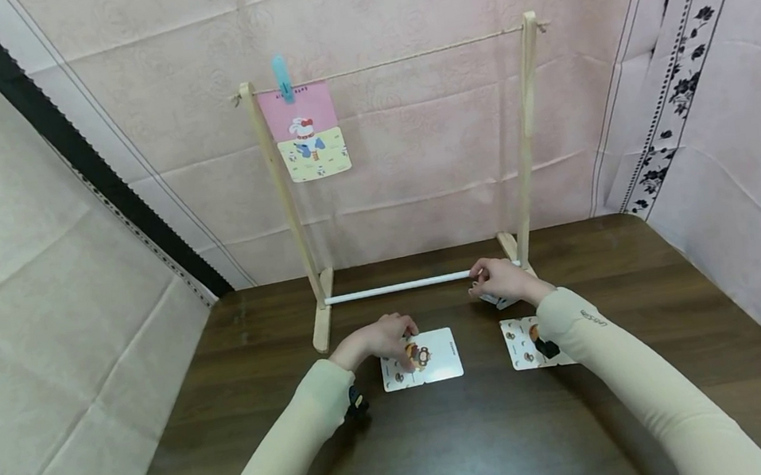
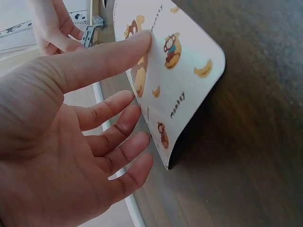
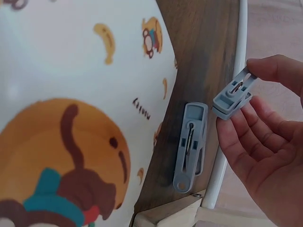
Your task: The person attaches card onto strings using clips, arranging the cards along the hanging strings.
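My left hand (image 1: 381, 338) is at a white card with monkey and banana pictures (image 1: 442, 354), lying on the table. In the left wrist view the thumb lies across the card's face (image 2: 191, 87) with the other fingers curled at its edge, and the card bows upward. My right hand (image 3: 279, 113) pinches a grey clothespin (image 3: 232, 98) by its handle end between thumb and fingers, near the foot of the frame's right post. A second grey clothespin (image 3: 190, 142) lies on the table beside it.
A wooden frame (image 1: 523, 146) stands at the table's back, with a string across its top and a white bar (image 1: 397, 287) low down. A blue clothespin (image 1: 283, 78) holds a pink and yellow card (image 1: 311, 150) on the string. Another monkey card (image 1: 521, 347) lies below my right wrist.
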`<state>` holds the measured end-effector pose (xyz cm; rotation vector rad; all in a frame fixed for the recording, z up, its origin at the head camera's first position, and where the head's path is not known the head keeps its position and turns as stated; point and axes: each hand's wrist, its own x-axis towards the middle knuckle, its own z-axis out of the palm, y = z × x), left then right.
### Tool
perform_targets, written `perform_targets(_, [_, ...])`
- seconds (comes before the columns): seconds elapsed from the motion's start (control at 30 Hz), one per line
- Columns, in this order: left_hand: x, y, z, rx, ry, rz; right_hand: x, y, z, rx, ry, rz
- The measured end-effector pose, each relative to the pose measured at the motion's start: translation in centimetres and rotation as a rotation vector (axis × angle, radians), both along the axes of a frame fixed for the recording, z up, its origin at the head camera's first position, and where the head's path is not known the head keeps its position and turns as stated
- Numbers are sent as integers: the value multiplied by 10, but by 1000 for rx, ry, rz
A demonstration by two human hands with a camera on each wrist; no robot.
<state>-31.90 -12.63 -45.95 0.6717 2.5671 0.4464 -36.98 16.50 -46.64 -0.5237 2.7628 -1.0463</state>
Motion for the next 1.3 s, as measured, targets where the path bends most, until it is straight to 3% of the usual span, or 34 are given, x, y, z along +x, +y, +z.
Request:
perform_targets(0.23, [1,2,-1,-37,7,12,3,2,-1,-18,-31,-11])
perform_targets(0.63, [0,1,0,-15,45,25,0,6,-1,-14,-18,2])
perform_targets(1.3, [-1,2,-1,1,12,35,0,9,-2,-21,-38,15])
